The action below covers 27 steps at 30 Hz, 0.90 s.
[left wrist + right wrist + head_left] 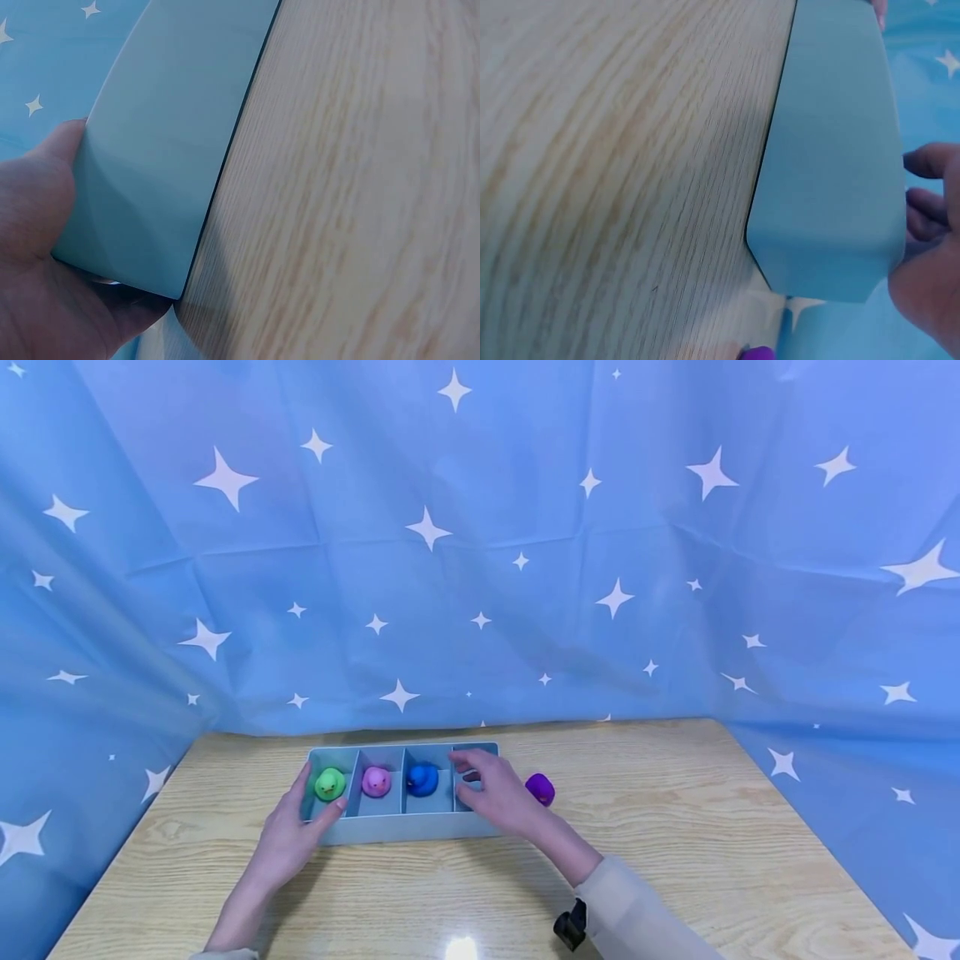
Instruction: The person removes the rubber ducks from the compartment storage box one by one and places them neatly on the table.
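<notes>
A pale grey-blue plastic divided tray (390, 833) holds a bright green rubber duck (329, 783), a pink rubber duck (376, 781) and a deep blue rubber duck (422, 779). At its 3 o'clock lies a purple rubber duck (540, 788). The light wood-grain tabletop (675, 827) meets a sky-blue cloth backdrop patterned with white four-pointed stars (525, 527).

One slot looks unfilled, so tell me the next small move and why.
Probably the right hand should shift right and pick up the purple duck lying on the table beside the tray. Green, pink and blue ducks fill three compartments; the rightmost looks empty. The left hand steadies the tray's left end.
</notes>
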Tool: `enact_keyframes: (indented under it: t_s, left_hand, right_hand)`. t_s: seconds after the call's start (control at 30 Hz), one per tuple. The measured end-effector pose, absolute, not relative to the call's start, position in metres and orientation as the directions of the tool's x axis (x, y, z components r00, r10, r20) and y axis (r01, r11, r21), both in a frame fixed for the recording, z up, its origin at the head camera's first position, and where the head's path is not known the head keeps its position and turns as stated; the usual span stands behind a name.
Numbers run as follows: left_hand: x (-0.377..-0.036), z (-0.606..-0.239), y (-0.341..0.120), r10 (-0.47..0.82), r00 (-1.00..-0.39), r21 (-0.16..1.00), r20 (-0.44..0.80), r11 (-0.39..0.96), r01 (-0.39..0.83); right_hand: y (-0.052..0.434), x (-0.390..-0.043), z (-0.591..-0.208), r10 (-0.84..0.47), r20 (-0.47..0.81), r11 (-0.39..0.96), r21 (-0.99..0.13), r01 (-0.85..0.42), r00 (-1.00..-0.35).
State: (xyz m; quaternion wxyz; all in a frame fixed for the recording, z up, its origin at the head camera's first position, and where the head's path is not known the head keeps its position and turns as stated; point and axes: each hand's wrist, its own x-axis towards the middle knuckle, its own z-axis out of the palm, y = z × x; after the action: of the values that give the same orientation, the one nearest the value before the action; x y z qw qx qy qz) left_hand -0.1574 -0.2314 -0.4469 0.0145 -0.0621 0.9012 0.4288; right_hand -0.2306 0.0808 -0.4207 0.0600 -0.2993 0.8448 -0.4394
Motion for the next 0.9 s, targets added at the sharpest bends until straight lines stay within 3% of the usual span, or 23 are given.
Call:
enact_keyframes:
  t_s: [0.9]
  left_hand:
    - [-0.1571,-0.4497,-0.2328,-0.097,-0.993,0.776,-0.062,0.621,-0.109]
  right_hand:
    - [0.0733,-0.2300,-0.4279,-0.479,0.234,0.509,-0.711,-0.485,-0.846]
